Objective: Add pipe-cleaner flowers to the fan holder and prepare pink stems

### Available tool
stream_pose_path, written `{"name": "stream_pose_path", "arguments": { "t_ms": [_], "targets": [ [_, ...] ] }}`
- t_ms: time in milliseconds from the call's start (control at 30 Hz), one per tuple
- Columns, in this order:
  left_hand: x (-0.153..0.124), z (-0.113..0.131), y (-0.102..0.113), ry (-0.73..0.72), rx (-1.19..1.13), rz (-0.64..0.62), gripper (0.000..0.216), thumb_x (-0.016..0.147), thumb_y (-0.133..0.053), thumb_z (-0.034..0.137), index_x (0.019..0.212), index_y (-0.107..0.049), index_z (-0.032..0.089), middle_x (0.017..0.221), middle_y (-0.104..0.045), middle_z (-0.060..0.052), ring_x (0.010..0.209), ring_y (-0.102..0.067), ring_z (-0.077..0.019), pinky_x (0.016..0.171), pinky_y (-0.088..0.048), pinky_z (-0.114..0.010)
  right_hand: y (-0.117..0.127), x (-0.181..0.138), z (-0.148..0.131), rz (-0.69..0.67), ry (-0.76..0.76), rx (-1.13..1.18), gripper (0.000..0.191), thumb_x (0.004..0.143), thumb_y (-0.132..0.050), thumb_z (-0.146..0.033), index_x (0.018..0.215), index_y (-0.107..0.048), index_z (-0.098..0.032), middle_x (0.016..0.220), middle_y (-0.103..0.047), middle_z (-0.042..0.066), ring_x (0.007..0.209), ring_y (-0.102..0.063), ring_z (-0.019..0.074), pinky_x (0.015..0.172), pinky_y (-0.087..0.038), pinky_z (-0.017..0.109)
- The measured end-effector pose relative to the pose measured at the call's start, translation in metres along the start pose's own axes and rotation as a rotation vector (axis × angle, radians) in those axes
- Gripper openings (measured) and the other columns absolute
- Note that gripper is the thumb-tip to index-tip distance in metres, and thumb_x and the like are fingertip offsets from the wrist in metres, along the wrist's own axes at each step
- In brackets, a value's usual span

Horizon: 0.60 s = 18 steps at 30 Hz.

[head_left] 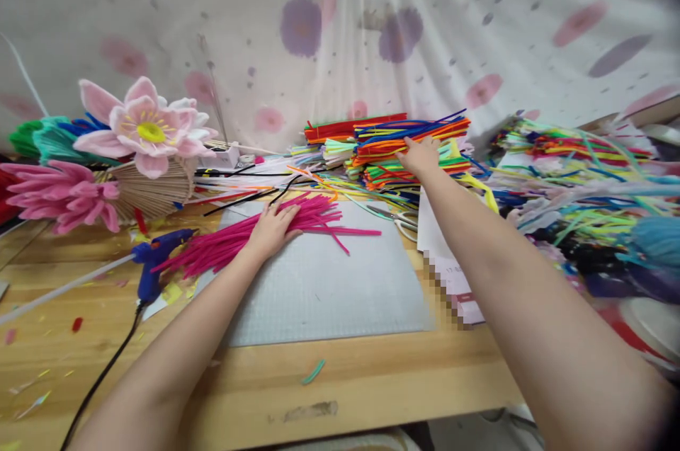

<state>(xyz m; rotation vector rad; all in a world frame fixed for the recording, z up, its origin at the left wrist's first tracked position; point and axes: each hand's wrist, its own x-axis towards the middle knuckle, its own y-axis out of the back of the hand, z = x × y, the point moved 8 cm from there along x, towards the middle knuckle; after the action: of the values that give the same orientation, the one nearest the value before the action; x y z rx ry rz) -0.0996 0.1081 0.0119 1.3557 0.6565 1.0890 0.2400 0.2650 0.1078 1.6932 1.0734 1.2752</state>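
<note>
My left hand (272, 230) lies with its fingers stretched out over a loose heap of magenta pipe cleaners (212, 246). The heap rests on a grey cutting mat (329, 302), a few stems sticking out to the right. Farther back, my right hand (422, 157) touches a stack of bundled pipe cleaners (377, 153) in orange, blue, red and green. Its fingers look spread over the orange and green bundles; their tips are partly hard to make out. Scissors (406, 223) lie at the mat's back right corner, close to my right forearm.
A blue glue gun (154, 260) with a trailing cord lies left of the mat. Behind it stand a pink fuzzy flower (151, 131) and a darker pink one (64, 195). More pipe cleaners (584, 150) crowd the right side. A printed paper (451, 281) lies under my right forearm.
</note>
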Motion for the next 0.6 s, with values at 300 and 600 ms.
{"name": "stream_pose_path", "arguments": {
  "t_ms": [300,600],
  "targets": [
    [0.019,0.006,-0.003,0.152,0.138,-0.062,0.062,0.085,-0.042,0.047,0.135,-0.035,0.01,0.125,-0.051,-0.02,0.113,-0.048,-0.0311,0.092,-0.038,-0.041,0.026,-0.018,-0.01,0.008,0.114,-0.004,0.055,0.076,-0.055,-0.032,0.127,-0.049,-0.01,0.117,-0.047,0.02,0.111,-0.044,0.0353,0.095,-0.033,0.049],
    [0.049,0.076,-0.016,-0.078,0.078,-0.08,0.044,0.085,-0.043,0.022,0.128,-0.042,0.014,0.116,-0.056,-0.015,0.109,-0.049,-0.026,0.089,-0.039,-0.037,0.002,-0.122,-0.099,-0.349,0.698,0.251,0.068,0.072,-0.062,-0.044,0.131,-0.044,-0.016,0.129,-0.048,0.014,0.12,-0.043,0.0271,0.101,-0.033,0.039]
  ]
}}
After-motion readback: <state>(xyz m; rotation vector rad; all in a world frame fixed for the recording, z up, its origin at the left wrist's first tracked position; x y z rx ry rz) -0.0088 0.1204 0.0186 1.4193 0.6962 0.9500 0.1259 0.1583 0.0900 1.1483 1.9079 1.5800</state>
